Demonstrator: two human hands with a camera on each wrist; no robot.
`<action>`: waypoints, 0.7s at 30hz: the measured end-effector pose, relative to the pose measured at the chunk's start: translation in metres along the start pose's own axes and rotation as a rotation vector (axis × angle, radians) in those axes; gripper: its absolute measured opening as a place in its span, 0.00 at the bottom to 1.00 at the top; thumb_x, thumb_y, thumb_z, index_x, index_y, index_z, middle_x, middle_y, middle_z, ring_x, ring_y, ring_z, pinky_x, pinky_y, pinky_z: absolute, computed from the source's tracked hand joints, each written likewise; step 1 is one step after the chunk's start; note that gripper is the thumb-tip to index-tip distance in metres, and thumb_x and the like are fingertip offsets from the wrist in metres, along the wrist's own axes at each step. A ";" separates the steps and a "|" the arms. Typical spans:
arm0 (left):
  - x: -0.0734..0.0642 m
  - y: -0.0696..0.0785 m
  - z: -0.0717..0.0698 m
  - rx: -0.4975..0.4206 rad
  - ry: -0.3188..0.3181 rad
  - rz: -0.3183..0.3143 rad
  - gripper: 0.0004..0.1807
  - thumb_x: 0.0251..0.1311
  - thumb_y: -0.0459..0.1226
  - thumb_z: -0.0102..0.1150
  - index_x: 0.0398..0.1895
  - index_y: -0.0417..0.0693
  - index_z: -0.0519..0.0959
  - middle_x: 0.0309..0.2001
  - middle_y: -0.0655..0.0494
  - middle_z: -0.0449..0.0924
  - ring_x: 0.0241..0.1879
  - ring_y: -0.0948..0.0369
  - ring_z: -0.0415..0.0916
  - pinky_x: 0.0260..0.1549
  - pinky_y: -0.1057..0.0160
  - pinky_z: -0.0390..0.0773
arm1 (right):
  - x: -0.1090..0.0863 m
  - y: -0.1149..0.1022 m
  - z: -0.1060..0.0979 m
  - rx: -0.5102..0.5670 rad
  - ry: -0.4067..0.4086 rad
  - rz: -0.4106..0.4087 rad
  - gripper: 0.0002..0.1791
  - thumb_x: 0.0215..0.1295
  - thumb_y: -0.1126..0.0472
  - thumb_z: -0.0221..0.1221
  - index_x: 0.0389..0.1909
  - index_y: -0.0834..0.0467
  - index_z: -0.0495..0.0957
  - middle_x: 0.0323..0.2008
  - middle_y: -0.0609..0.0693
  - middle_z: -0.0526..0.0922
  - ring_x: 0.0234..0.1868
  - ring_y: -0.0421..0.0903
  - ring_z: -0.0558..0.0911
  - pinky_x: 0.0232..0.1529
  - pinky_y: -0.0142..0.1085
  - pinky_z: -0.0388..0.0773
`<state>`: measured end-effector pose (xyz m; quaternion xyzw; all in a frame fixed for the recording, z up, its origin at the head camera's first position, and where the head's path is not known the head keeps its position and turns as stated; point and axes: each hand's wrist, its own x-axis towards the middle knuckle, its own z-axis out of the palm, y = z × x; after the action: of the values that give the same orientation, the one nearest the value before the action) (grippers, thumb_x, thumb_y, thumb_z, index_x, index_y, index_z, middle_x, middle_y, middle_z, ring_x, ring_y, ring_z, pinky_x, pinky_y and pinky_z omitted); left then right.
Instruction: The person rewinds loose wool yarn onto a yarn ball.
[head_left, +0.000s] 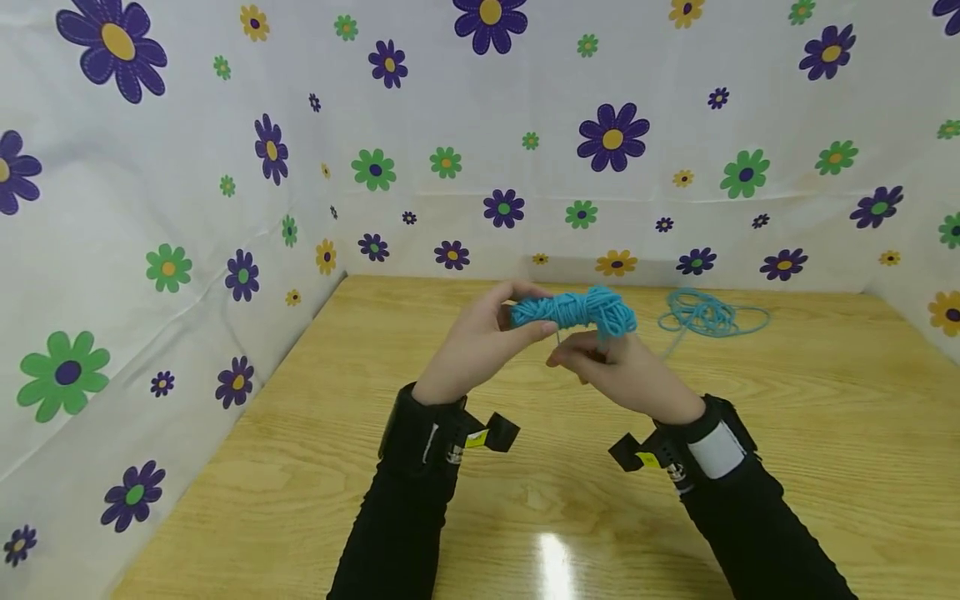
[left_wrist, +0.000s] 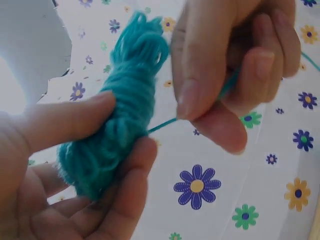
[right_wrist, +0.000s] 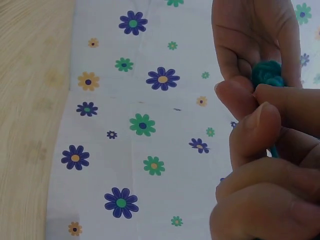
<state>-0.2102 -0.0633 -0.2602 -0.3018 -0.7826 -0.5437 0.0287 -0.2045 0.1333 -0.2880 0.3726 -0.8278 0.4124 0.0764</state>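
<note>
A bundle of blue yarn [head_left: 573, 310], wrapped round its middle with loops sticking out at one end, is held up over the table. My left hand [head_left: 487, 337] grips the bundle's other end, thumb on one side and fingers on the other, as the yarn bundle [left_wrist: 112, 120] shows in the left wrist view. Close beside it, my right hand [head_left: 618, 367] pinches a single strand [left_wrist: 162, 125] between thumb and forefinger. That strand runs taut from the wrapped part to the right fingertips [left_wrist: 187, 102]. In the right wrist view the right fingers hide most of the bundle [right_wrist: 267, 74].
A loose coil of blue yarn [head_left: 705, 315] lies at the back right of the wooden table [head_left: 300, 467], a strand trailing from it toward my right hand. White cloth [head_left: 420, 108] with printed flowers hangs behind the table and along its left and right sides.
</note>
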 end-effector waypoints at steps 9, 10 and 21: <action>0.003 -0.004 0.002 0.176 0.149 -0.043 0.15 0.58 0.36 0.60 0.48 0.45 0.73 0.41 0.50 0.75 0.31 0.57 0.71 0.29 0.62 0.71 | -0.004 -0.008 0.003 -0.061 -0.064 0.031 0.08 0.67 0.62 0.52 0.32 0.57 0.80 0.14 0.42 0.61 0.13 0.38 0.60 0.17 0.33 0.60; 0.004 -0.005 0.003 0.195 0.154 -0.045 0.15 0.58 0.36 0.60 0.48 0.45 0.74 0.42 0.50 0.75 0.32 0.57 0.71 0.31 0.62 0.72 | -0.004 -0.009 0.003 -0.064 -0.066 0.025 0.08 0.67 0.62 0.53 0.32 0.57 0.80 0.13 0.42 0.61 0.13 0.37 0.60 0.17 0.33 0.60; 0.007 -0.011 0.005 0.445 0.088 -0.044 0.16 0.58 0.36 0.60 0.50 0.45 0.77 0.46 0.50 0.76 0.44 0.57 0.70 0.43 0.56 0.74 | -0.010 -0.020 -0.008 -0.089 -0.041 0.000 0.06 0.64 0.64 0.55 0.29 0.57 0.79 0.17 0.42 0.67 0.16 0.38 0.64 0.20 0.34 0.63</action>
<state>-0.2199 -0.0587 -0.2692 -0.2469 -0.8876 -0.3710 0.1169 -0.1857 0.1374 -0.2746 0.3771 -0.8467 0.3676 0.0762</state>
